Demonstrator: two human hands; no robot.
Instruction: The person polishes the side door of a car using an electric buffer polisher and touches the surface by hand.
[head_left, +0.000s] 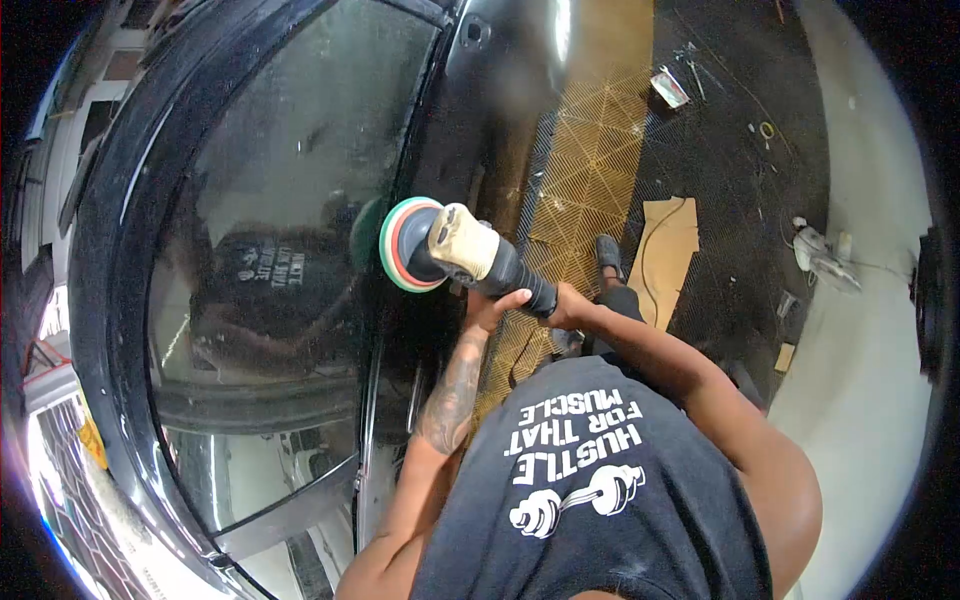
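Both hands are closed around a polisher (470, 245) with a black body, a cream-coloured head cover and a round green, white and orange pad (402, 262). My left hand (490, 308) grips it from below, thumb along the body, its other fingers mostly hidden. At the rear end, my right hand (568, 305) wraps round the black handle. The pad is tilted on its edge, close to the side window (290, 130) of a black car; whether it touches the glass I cannot tell. Hazy residue and reflections show on the window.
Yellow and black floor tiles (590, 150) run beside the car. A flat piece of cardboard (668, 240) with a cord across it lies on the floor. Beyond are a small box (668, 88), a white fan-like object (825, 257) and a pale wall (885, 420).
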